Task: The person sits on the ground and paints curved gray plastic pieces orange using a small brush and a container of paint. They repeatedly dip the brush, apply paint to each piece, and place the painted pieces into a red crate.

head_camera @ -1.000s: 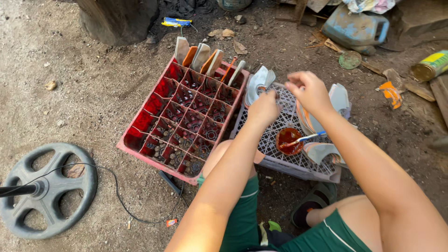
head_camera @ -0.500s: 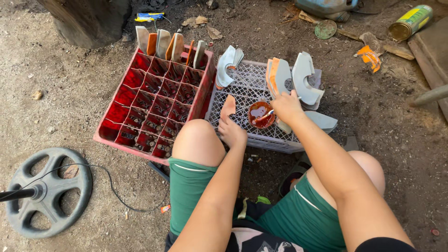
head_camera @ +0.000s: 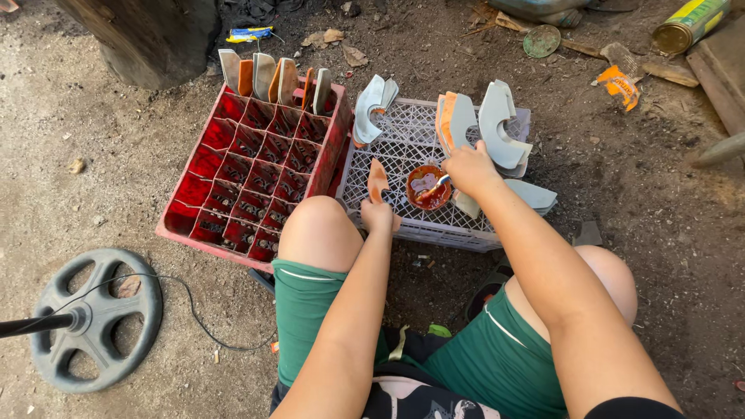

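Hands were both occupied: left hand [head_camera: 378, 216] gripped an orange curved piece [head_camera: 377, 181], right hand [head_camera: 468, 167] a brush [head_camera: 431, 187] dipped in the paint cup [head_camera: 427, 186] on the white crate [head_camera: 403, 147]. Cup tip-over judged likely if nudged; drips possible.

Both arms reach forward over bent knees; the left hand [head_camera: 379, 214] is closed in a grip, the right hand [head_camera: 468, 168] likewise, farther out.

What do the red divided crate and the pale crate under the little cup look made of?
Red crate: likely moulded plastic, glossy but grimy; thin uniform dividers forming square cells. Pale crate: likely plastic too, matt off-white; its top is a fine moulded lattice. The small cup holds wet, shiny red-brown paste; its material is unclear.
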